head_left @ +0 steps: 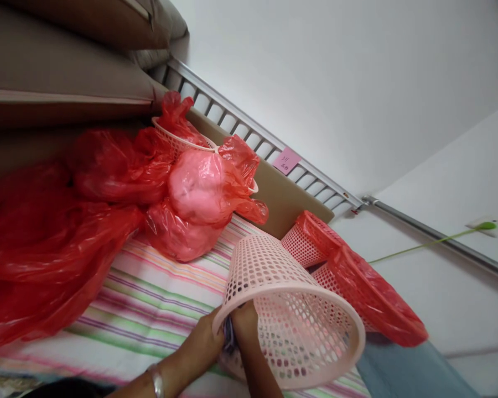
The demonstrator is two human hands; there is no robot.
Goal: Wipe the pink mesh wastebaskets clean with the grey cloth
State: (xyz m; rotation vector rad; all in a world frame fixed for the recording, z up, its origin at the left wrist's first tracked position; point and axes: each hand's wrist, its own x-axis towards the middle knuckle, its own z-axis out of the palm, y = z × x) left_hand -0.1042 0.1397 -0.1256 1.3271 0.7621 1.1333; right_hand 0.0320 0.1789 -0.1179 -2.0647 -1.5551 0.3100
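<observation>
A pink perforated basket (269,265) lies tilted on its side, its round opening toward me. My left hand (209,337) is outside the basket at the left part of the rim, with a bracelet on its wrist. My right hand (245,326) reaches inside the opening, close to the left one. Between the hands shows a dark purplish-grey cloth (229,335), pressed against the rim. The fingers of both hands are mostly hidden by the basket and cloth.
Striped sheet (149,301) lies beneath. Red plastic bags (45,249) fill the left, some with pink contents. Two red-lined baskets (307,243) stand at right. Behind are a cardboard panel (282,193), a metal rail (249,121) with a pink note, and stacked brown cushions (66,66).
</observation>
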